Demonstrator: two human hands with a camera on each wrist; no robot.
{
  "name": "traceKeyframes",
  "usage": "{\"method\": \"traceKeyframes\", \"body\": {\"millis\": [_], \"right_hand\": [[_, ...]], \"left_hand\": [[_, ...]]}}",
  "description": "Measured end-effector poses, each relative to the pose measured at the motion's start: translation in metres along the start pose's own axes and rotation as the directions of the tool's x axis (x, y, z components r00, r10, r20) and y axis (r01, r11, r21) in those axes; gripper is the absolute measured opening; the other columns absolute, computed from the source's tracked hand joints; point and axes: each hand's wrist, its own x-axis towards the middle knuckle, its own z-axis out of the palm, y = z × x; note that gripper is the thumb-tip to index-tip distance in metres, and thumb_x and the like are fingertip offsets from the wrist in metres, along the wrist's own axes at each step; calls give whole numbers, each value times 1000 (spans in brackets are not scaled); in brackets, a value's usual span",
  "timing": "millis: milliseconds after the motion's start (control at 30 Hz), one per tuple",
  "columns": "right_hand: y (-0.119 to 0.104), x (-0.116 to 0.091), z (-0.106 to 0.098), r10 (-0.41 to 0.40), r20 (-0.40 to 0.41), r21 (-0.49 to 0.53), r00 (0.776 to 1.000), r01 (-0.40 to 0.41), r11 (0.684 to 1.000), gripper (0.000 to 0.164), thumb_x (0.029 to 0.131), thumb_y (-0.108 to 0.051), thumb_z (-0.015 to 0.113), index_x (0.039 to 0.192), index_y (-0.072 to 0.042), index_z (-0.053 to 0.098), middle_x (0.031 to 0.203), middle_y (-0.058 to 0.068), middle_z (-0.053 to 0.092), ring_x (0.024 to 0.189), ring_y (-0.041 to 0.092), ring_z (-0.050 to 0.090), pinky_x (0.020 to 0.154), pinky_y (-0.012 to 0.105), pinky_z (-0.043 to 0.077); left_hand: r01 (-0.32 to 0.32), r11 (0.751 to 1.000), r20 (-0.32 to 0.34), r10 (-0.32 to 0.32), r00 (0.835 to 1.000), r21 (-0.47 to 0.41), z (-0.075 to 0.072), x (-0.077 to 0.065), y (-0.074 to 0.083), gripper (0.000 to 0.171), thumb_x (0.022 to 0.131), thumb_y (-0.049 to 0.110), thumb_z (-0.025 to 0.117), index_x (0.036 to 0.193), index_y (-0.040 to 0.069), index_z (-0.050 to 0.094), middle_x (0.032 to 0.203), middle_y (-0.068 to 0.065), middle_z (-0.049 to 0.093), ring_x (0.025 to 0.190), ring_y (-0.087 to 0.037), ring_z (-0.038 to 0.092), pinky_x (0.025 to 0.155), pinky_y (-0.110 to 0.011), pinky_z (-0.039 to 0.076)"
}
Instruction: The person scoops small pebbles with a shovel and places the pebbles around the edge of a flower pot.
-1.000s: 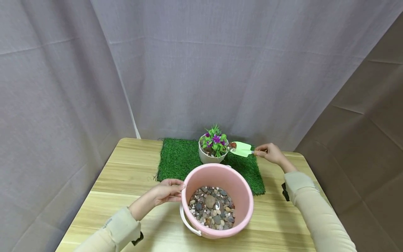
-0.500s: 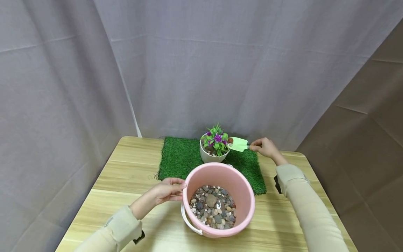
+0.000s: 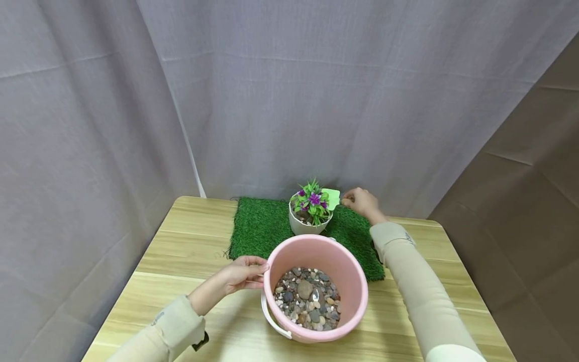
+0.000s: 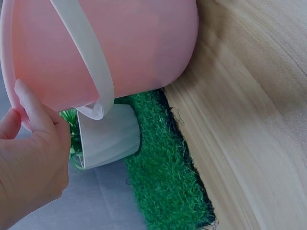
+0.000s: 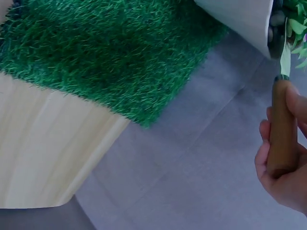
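Note:
My left hand pinches the left rim of a pink bucket, thumb and fingers on either side of it in the left wrist view. Pebbles of mixed colours cover the bucket's bottom. Just behind it stands a white flowerpot holding a plant with purple flowers. My right hand grips a small garden trowel by its wooden handle. The pale green blade stands tilted at the pot's right rim, its tip hidden behind leaves. Dark stones show inside the pot's mouth.
A green artificial grass mat lies under the pot on the wooden table. The bucket's white handle hangs down at its left side. Grey curtains rise behind the table's back edge.
My right hand has moved left and away from me with the trowel. The blade has tipped over the pot, and the reddish stone seen on it earlier no longer shows. My left hand stays put.

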Motion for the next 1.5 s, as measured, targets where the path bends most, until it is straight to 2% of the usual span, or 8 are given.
{"method": "traceKeyframes", "body": {"millis": [133, 333, 500, 800, 1033, 1333, 1500], "right_hand": [[-10, 5, 4, -58, -69, -103, 996, 51, 993, 23, 88, -14, 65, 109, -6, 69, 107, 18, 67, 99, 36, 62, 81, 55, 56], [-10, 5, 7, -185, -206, -218, 961, 139, 966, 24, 80, -3, 68, 104, -8, 70, 96, 17, 65, 92, 37, 60, 75, 54, 55], [-2, 0, 3, -170, -257, -204, 951, 118, 972, 27, 80, -7, 71, 108, -6, 69, 97, 17, 64, 92, 38, 61, 74, 54, 54], [8, -27, -20, -116, -243, -143, 963, 83, 986, 28, 85, -10, 68, 112, -3, 66, 100, 21, 62, 92, 40, 60, 73, 57, 54], [11, -51, -34, -109, -216, -124, 970, 83, 989, 26, 88, -12, 64, 112, -1, 66, 101, 21, 62, 91, 40, 60, 71, 58, 55], [35, -74, -54, -25, -144, -78, 989, 14, 997, 29, 92, -17, 60, 115, 1, 64, 110, 25, 63, 95, 41, 61, 74, 59, 54], [34, -89, -69, -35, -136, -32, 990, 31, 999, 33, 94, -23, 58, 114, 2, 64, 106, 25, 65, 91, 40, 62, 72, 57, 53]], "left_hand": [[2, 1000, -3, -2, 1000, -1, 2, -1, 0, 32, 93, 6, 55, 119, -11, 47, 76, 0, 63, 67, -6, 65, 71, -20, 63], [-4, 1000, -2, 4, 1000, 4, 2, 0, -1, 32, 93, 5, 54, 120, -11, 47, 75, 1, 63, 66, -5, 64, 70, -20, 62], [-2, 1000, -4, 2, 1000, 9, 1, 2, -2, 34, 94, 5, 54, 121, -12, 46, 76, 0, 62, 67, -6, 64, 71, -20, 63], [10, 1000, -19, -10, 1000, 16, 0, 3, -1, 35, 93, 6, 55, 122, -12, 46, 77, 0, 62, 67, -6, 63, 71, -21, 63], [14, 1000, -35, -13, 999, 20, 2, 1, 2, 36, 93, 6, 55, 123, -12, 45, 77, 0, 62, 67, -6, 64, 72, -21, 63], [17, 1000, -31, -17, 999, 18, 3, 0, 2, 31, 93, 6, 55, 119, -10, 48, 76, 0, 62, 67, -6, 64, 72, -21, 63], [2, 1000, -19, -2, 1000, 14, 2, 0, 1, 33, 94, 5, 54, 121, -12, 46, 76, 0, 63, 67, -6, 65, 72, -21, 63]]}}
